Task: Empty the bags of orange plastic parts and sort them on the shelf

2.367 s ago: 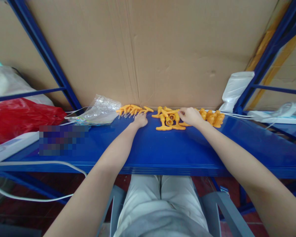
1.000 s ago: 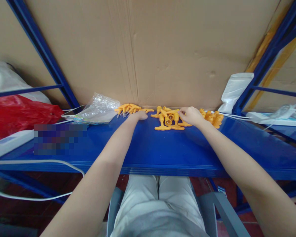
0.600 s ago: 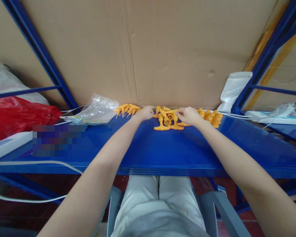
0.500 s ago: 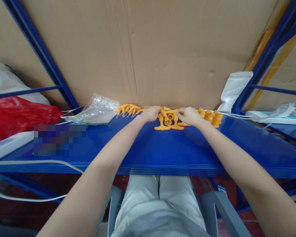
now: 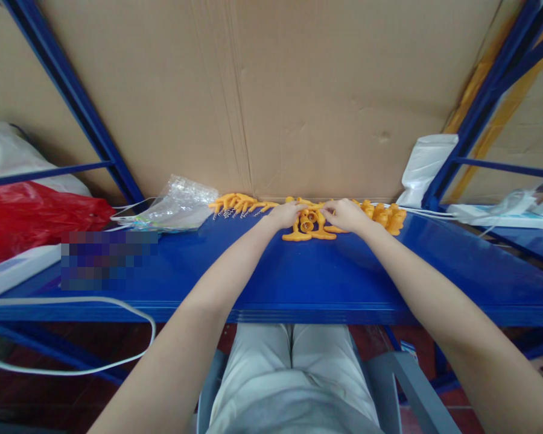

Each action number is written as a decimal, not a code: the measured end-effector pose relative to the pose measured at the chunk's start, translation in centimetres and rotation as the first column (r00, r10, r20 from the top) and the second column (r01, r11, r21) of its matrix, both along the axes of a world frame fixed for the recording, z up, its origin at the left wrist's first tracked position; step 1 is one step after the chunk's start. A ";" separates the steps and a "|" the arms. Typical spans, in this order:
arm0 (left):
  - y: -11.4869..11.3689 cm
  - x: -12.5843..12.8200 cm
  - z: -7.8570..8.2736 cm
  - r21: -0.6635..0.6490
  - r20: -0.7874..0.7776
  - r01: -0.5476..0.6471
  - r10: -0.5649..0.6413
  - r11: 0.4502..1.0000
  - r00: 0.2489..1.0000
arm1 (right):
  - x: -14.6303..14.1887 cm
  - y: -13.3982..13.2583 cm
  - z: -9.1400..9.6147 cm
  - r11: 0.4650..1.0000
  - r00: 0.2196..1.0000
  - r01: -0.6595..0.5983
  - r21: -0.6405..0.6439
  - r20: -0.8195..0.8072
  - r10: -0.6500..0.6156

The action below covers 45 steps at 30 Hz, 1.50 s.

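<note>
Over a pile of yellow plastic corkscrew parts [image 5: 315, 234], my left hand [image 5: 286, 215] is closed with its fingertips on a yellow piece. My right hand [image 5: 345, 214] faces it from the other side, thumb and fingers pinched on a yellow piece too. The pieces at their fingertips are partly covered, so I cannot tell if both hands grip the same one. Between and below the hands, two round hollow ends [image 5: 307, 226] point toward me. To the left lie several yellow corkscrews [image 5: 235, 200] with metal spirals showing. Several upright yellow pieces [image 5: 391, 218] stand beside my right wrist.
A clear plastic bag [image 5: 181, 202] lies left of the corkscrews on the blue table [image 5: 294, 283]. Farther left are a red bag [image 5: 40, 211] and a looping white cable [image 5: 149, 319]. A white pouch [image 5: 428, 169] leans at the right post. Cardboard [image 5: 321, 96] closes the back.
My left hand has shifted slightly right, closer to my right hand, over the yellow pile. My right hand stays almost in place. The white cable at the left has bulged outward.
</note>
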<state>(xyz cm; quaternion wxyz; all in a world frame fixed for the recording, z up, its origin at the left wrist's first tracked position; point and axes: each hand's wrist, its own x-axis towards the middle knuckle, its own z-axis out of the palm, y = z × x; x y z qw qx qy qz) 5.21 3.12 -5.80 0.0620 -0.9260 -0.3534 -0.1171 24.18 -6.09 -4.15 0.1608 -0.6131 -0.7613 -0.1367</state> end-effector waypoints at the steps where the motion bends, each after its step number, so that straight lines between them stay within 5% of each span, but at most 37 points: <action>1: 0.2 0.1 -0.1 -0.017 0.022 0.013 -0.012 1.000 1.000 | -0.1 -0.1 0.1 1.000 1.000 0.004 -0.004 0.001 -0.004; 12: -1.3 0.8 0.6 -0.063 0.195 -0.207 0.216 0.976 0.957 | -0.5 -0.6 0.5 0.998 0.998 0.056 -0.025 0.015 -0.056; 18: -0.6 0.2 1.4 -0.087 0.481 -0.281 0.288 0.956 0.828 | -0.2 -0.4 0.2 0.997 0.994 0.081 -0.004 -0.079 -0.081; 26: 0.2 -1.1 0.8 -0.158 0.705 -0.006 0.118 0.987 0.699 | 1.0 1.2 -0.9 0.939 0.950 0.020 0.343 -0.300 0.089; 35: -2.5 -1.8 -1.0 -0.178 0.759 0.095 0.076 0.979 0.647 | 0.7 2.0 -1.0 0.967 0.844 -0.129 0.220 -0.487 0.224; 40: -1.9 -2.8 -2.3 -0.183 0.760 0.138 0.051 0.973 0.648 | 0.2 1.7 -0.9 0.958 0.853 -0.225 0.175 -0.439 0.281; 45: -2.1 -3.3 -2.0 -0.100 0.727 0.060 0.031 0.993 0.686 | -0.3 1.2 -0.9 0.955 0.874 -0.288 0.067 -0.390 0.291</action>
